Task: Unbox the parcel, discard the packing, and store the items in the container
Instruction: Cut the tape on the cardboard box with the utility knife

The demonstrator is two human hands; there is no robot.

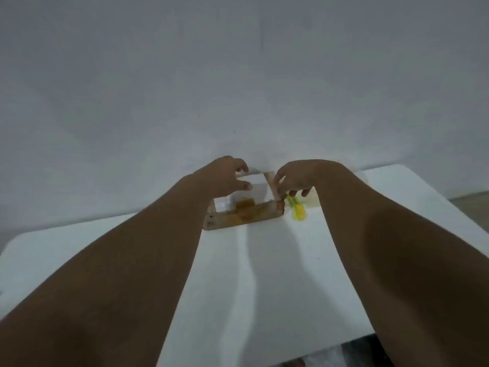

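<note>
Two bare forearms are spanning a white worktop [264, 260] nearest the camera, one on either side of a small brown cardboard parcel [246, 217]. The parcel is sitting at the worktop's far edge, just in front of a plain pale wall [238, 75]. The left hand [222, 178] is arching over the parcel's far left side, its fingers [242, 168] curled with thumb and forefinger apart; blur is hiding whether they are gripping anything. The right hand [299, 178] is hovering at the parcel's right end, its fingers [277, 178] bent and touching the upright cardboard flap [270, 185] there, though whether they are pinching it cannot be told. The parcel's top is standing open, showing something pale inside that is too blurred to identify, and glossy brown tape [244, 207] is crossing its near wall. A yellow cutter [298, 211] is lying on the worktop just right of the parcel, its far end under the right hand.
</note>
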